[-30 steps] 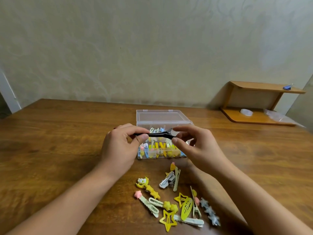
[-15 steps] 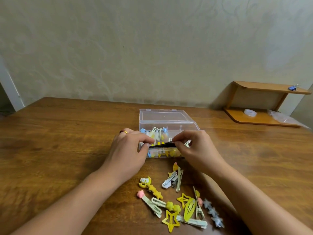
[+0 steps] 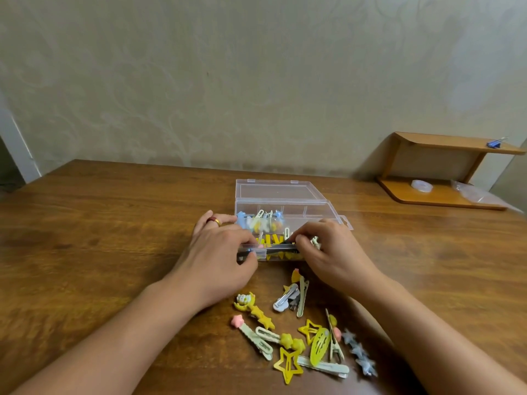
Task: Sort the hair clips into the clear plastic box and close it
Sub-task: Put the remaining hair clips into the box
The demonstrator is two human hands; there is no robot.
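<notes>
The clear plastic box (image 3: 310, 208) stands open on the wooden table, its lid (image 3: 273, 189) lying flat behind it. Coloured clips fill its left and front compartments. A long black hair clip (image 3: 281, 248) lies along the box's front compartment. My left hand (image 3: 219, 260) pinches its left end and my right hand (image 3: 328, 253) pinches its right end. Loose hair clips (image 3: 296, 329), mostly yellow, pale green and grey, lie scattered on the table in front of the box between my forearms.
A small wooden shelf (image 3: 445, 192) stands at the back right against the wall, with a blue binder clip (image 3: 494, 143) on top and a roll of tape (image 3: 422, 186) below. The wall runs close behind the table (image 3: 99, 252).
Both hands have lowered the black clip from above the box down into its front compartment. The view has shifted slightly, and the loose clips stay where they were.
</notes>
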